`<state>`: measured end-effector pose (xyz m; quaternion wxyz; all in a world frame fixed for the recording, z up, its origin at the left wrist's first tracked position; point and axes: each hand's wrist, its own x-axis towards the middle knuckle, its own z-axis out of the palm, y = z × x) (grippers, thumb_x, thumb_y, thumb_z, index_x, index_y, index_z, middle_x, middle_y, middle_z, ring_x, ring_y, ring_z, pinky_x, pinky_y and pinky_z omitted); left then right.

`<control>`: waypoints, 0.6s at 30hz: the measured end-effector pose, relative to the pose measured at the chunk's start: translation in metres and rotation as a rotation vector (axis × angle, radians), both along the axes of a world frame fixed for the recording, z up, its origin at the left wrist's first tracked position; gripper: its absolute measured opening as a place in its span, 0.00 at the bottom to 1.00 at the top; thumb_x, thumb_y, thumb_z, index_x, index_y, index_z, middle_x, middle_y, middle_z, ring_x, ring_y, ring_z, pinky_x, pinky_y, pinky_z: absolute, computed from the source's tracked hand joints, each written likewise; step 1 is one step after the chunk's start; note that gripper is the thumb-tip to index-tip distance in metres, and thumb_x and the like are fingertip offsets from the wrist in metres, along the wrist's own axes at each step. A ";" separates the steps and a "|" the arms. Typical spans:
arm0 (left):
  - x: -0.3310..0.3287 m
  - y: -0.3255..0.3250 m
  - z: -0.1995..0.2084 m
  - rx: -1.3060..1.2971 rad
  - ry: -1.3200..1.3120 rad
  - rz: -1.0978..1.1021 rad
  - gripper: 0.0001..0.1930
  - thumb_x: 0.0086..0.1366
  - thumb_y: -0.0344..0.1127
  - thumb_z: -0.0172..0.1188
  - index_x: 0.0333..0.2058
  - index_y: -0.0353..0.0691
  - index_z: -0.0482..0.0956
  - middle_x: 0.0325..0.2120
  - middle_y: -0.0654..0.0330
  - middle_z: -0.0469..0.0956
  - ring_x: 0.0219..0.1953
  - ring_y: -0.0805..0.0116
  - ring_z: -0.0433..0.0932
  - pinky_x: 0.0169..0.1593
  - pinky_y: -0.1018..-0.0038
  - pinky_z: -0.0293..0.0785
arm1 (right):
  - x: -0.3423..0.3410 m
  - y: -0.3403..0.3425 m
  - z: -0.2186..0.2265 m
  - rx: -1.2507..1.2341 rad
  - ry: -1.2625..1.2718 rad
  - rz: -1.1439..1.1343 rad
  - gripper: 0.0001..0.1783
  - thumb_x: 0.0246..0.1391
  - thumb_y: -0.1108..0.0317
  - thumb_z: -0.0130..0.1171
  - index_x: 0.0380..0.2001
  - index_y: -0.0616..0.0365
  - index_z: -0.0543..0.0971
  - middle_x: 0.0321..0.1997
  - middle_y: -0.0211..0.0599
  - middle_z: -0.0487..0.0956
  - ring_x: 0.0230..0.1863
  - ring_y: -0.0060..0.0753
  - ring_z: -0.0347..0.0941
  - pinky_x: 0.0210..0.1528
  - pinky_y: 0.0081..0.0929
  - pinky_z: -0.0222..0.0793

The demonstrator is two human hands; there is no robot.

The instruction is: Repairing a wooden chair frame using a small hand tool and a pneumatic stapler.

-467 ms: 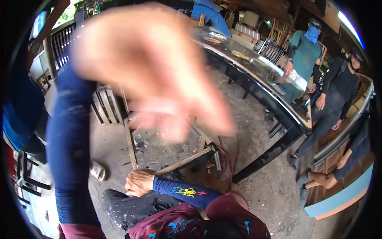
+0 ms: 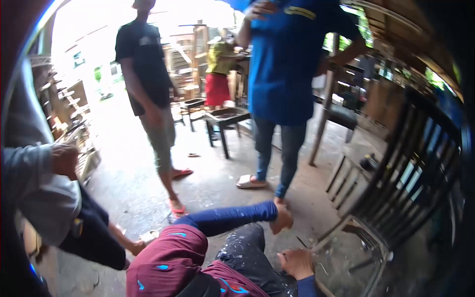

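The left grip (image 2: 282, 218) hangs just beyond the person's paint-speckled trousers (image 2: 241, 253); I cannot tell whether its fingers are apart or together. The right grip (image 2: 298, 263) is just below it in view, near the open seat frame (image 2: 330, 234) of a chair; whether it clamps on anything I cannot tell. The chair's black slatted back (image 2: 383, 171) rises to the right of both grips. Beyond the left grip stands a person in a blue shirt (image 2: 282, 69).

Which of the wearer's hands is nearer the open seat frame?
The right hand, lower in the view, close beside the seat frame; contact is unclear. The left hand is higher up and farther off.
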<state>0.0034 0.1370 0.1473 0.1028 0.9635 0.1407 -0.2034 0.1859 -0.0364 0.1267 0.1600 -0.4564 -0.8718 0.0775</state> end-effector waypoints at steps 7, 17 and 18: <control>0.012 -0.120 -0.132 -0.531 -0.408 0.315 0.44 0.50 0.39 0.72 0.64 0.29 0.63 0.61 0.35 0.68 0.65 0.46 0.66 0.67 0.61 0.64 | 0.014 -0.002 0.022 -0.102 0.028 -0.113 0.18 0.53 0.51 0.61 0.27 0.56 0.86 0.26 0.53 0.82 0.31 0.58 0.80 0.36 0.50 0.75; 0.074 -0.180 -0.159 -0.670 -0.971 0.706 0.33 0.57 0.32 0.63 0.62 0.31 0.66 0.61 0.45 0.69 0.65 0.51 0.65 0.68 0.65 0.60 | 0.013 0.004 0.010 -0.119 0.075 -0.106 0.19 0.54 0.53 0.60 0.28 0.59 0.86 0.29 0.56 0.83 0.33 0.60 0.81 0.39 0.49 0.76; 0.072 -0.182 -0.153 -0.667 -0.988 0.745 0.32 0.58 0.32 0.62 0.61 0.31 0.67 0.60 0.45 0.70 0.64 0.52 0.66 0.66 0.65 0.61 | 0.012 0.003 0.011 -0.117 0.076 -0.107 0.19 0.54 0.53 0.60 0.28 0.59 0.86 0.29 0.56 0.83 0.33 0.60 0.81 0.39 0.49 0.76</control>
